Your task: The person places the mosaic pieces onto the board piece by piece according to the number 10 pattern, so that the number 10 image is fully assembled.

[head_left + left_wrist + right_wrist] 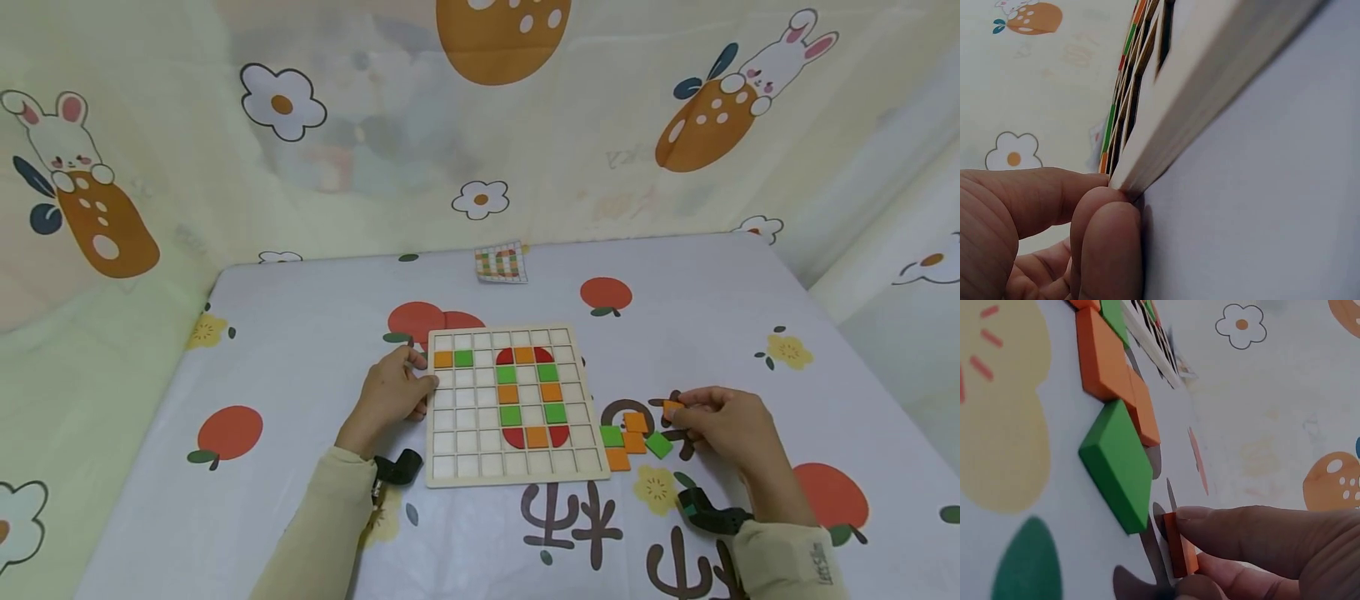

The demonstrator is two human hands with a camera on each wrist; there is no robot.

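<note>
A square wooden grid board (517,482) lies on the table, tiles set in some of its cells. Orange and green squares with red rounded corners form a ring right of the middle; an orange tile (443,359) and a green tile (464,358) sit side by side at the upper left. My left hand (390,387) pinches the board's left edge, its frame (1172,112) close up in the left wrist view. Right of the board, my right hand (731,425) holds an orange square tile (1179,547) between thumb and fingers, beside a loose green tile (1119,465).
Several loose tiles lie by the board's lower right side, among them an orange tile (618,460) and a green tile (611,436). A small card with a coloured grid pattern (501,263) is at the back of the table. A patterned curtain (390,208) hangs behind.
</note>
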